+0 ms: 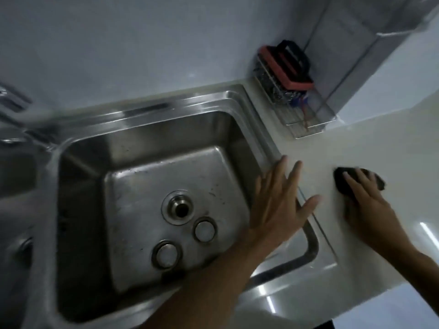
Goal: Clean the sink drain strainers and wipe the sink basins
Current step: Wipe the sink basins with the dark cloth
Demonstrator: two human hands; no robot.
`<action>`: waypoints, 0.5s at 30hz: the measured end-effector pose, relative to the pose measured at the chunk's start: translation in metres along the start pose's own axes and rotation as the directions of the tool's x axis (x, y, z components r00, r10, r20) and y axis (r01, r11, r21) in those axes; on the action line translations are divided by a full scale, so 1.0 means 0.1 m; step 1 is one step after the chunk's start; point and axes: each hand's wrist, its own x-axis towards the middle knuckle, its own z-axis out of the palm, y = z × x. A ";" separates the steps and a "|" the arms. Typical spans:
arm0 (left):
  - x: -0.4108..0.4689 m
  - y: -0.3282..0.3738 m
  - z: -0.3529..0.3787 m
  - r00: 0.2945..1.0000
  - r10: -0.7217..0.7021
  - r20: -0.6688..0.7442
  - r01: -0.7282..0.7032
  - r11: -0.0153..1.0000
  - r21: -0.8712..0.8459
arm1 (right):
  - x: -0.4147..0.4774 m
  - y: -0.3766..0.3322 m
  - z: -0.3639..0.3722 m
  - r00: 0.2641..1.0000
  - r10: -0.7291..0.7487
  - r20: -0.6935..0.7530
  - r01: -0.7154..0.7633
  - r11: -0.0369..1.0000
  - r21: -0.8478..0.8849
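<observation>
The left hand (278, 200) is open, fingers straight and spread, lying flat across the right rim of the sink basin (142, 138) with its fingertips reaching onto the pale worktop (356, 143); it holds nothing. Just to the right of it, apart from it, the right hand (370, 205) presses down on a dark scouring pad (342, 179) that lies on the worktop, its fingers stretched over the top of the pad rather than wrapped round it, so the pad shows past the fingertips on both sides. Left of the left hand, down on the floor of the steel basin, the drain hole (179, 207) stands open. Two round strainers lie loose on the basin floor near it: one strainer (204, 229) just beside the drain and close to the left wrist, the other strainer (167, 254) a little further along, beside the forearm. Beyond the fingertips of both hands, in the corner where the worktop meets the wall, stands a wire rack (306, 124) holding a red-and-black scrubbing brush (285, 65) and some tangled metal scourers. Far to the left of the left hand, part of a second basin (14, 174) shows, blurred.
</observation>
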 end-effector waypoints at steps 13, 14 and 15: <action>-1.51 -2.34 -1.99 0.904 -0.406 -0.136 0.414 0.747 0.520 | -0.08 -3.48 0.87 0.697 -0.702 0.149 0.539 0.649 0.537; -1.69 -2.49 -2.13 0.886 -0.443 -0.139 0.442 0.715 0.542 | -0.23 -3.75 1.11 0.633 -0.741 0.225 0.563 0.640 0.523; -1.85 -2.62 -2.23 0.869 -0.475 -0.141 0.467 0.691 0.551 | -0.38 -3.98 1.38 0.564 -0.770 0.299 0.605 0.631 0.485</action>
